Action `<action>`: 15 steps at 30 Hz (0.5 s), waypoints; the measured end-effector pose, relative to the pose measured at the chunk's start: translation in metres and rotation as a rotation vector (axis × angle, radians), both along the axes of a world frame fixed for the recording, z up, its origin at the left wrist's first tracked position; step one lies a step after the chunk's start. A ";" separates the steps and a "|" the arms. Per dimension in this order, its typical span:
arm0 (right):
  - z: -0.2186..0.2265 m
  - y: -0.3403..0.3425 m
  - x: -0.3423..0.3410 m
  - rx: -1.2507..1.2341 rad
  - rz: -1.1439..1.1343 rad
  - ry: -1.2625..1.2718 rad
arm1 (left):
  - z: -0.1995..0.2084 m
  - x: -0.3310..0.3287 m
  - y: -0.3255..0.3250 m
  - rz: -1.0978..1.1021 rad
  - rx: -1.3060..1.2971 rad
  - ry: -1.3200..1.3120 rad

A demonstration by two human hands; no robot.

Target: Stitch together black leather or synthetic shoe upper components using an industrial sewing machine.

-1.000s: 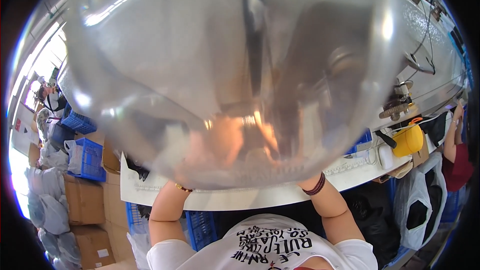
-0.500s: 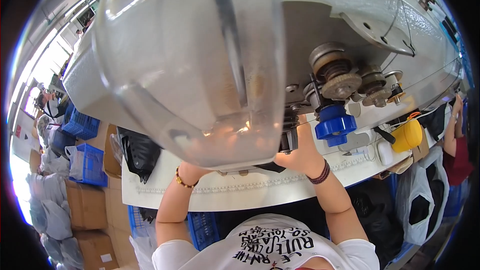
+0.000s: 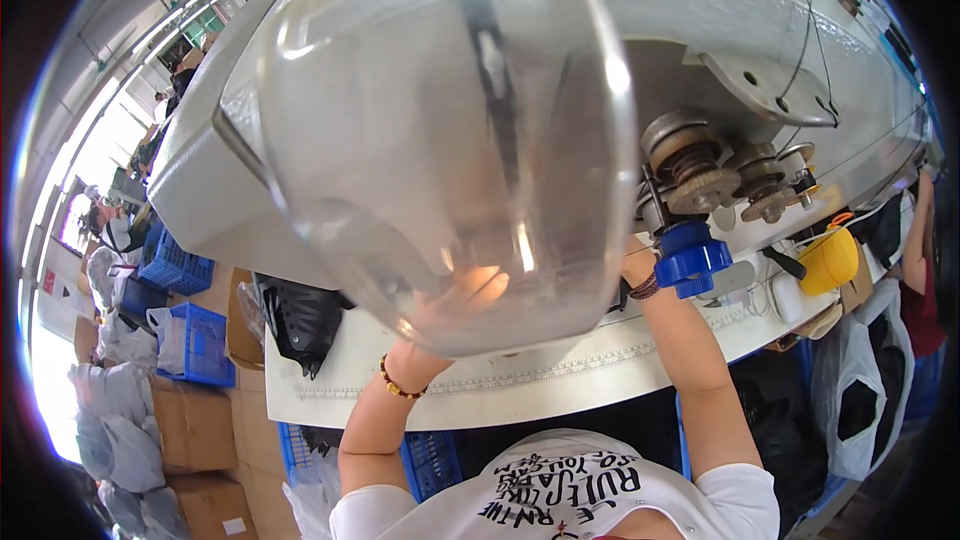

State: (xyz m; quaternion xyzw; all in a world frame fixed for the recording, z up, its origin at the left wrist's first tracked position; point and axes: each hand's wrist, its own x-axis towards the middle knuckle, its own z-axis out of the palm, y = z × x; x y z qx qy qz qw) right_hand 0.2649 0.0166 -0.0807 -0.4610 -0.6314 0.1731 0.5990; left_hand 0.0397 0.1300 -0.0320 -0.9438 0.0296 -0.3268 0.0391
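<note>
Left hand: the left hand (image 3: 455, 305) is seen only through the clear plastic dome (image 3: 450, 140); its fingers lie spread flat on the lower part of the dome and hold it up from below. A bead bracelet (image 3: 400, 387) sits on this wrist.
Right hand: the right hand (image 3: 632, 265) is mostly hidden behind the dome's right edge, so I cannot tell if it grips or is open. A dark wristband (image 3: 645, 287) is on this wrist.
Dome, content: transparent and hollow, and nothing shows inside it; only the machine and the fingers are seen through the wall.
Dome, direction: its long axis seems to run from upper right to lower left, with the rounded closed end low, toward the person; the distortion makes this uncertain.
Dome, place: very near the camera, above the white table (image 3: 500, 390), in front of the grey machine (image 3: 720, 30), between both raised forearms.
Beside the dome: metal tension discs (image 3: 700, 175) and a blue knob (image 3: 690, 258) just to the right of it.
Other containers: a yellow cup (image 3: 830, 260) at the right, content not visible; blue crates (image 3: 185, 295) and cardboard boxes (image 3: 195, 430) at the left.
</note>
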 end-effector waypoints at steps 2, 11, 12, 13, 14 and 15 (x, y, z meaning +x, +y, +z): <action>-0.001 0.003 -0.002 -0.006 -0.009 0.028 | 0.005 0.001 -0.004 0.002 -0.009 -0.014; -0.004 0.007 -0.003 -0.016 -0.021 0.083 | 0.005 0.003 -0.007 -0.015 0.007 -0.057; -0.004 0.007 -0.003 -0.018 -0.023 0.087 | 0.006 0.003 -0.007 -0.022 0.001 -0.054; -0.004 0.008 -0.002 -0.017 -0.022 0.092 | 0.006 0.004 -0.007 -0.021 0.002 -0.051; -0.004 0.008 -0.002 -0.020 -0.022 0.098 | 0.007 0.004 -0.007 -0.019 0.002 -0.047; -0.005 0.009 -0.002 -0.023 -0.025 0.103 | 0.008 0.004 -0.008 -0.018 0.000 -0.044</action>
